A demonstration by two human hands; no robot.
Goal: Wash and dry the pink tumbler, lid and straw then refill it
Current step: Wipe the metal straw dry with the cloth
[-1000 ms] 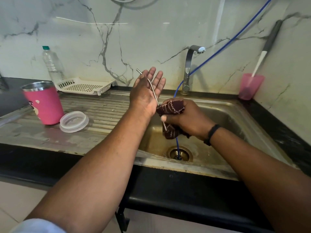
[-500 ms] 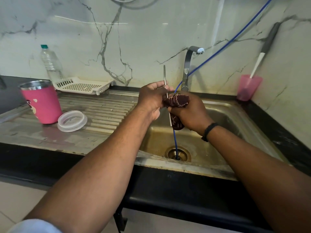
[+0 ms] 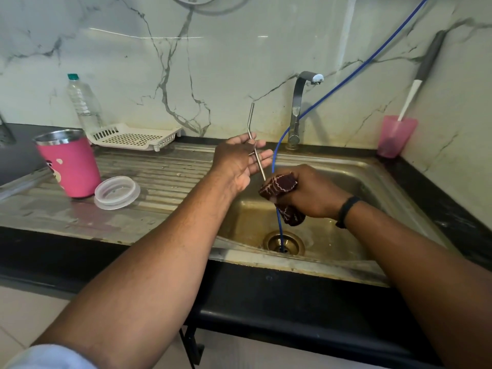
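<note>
Over the sink [image 3: 372, 182]: left hand [image 3: 237, 163] with fingers mostly straight, straw [image 3: 255, 145] lying across them, thumb seemingly pinning it near the bend; grip loose, hand largely open. Straw metal, bent near the top, upper end pointing up toward the wall, lower end running down into the cloth [image 3: 279, 186]. Right hand [image 3: 311, 193] closed tight around that dark red patterned cloth, fingers curled fully about it, cloth wrapped round the straw's lower end and hanging out below the fist. Black band on the right wrist.

On the ribbed drainboard [image 3: 165, 179] to the left: pink tumbler [image 3: 70, 166] standing upright, steel rim showing, mouth open; inside not visible from this angle. Clear lid [image 3: 117, 192] lying flat just beside the tumbler's base, on its right, apart from the straw.

Behind the tumbler, a white slotted tray [image 3: 133, 137] against the wall, nothing visible in it. Next to it a clear plastic bottle [image 3: 83, 105] with a green cap, upright; contents hard to tell.

Tap [image 3: 300, 110] at the back of the sink, no water seen running. Blue hose [image 3: 346, 81] coming down from upper right, passing the tap and dropping into the drain [image 3: 283, 242]. Sink basin stained brownish, nothing else lying in it.

At the far right corner of the black table [image 3: 452, 209], a pink cup [image 3: 396, 135] holding a brush with a white and grey handle leaning on the wall.
</note>
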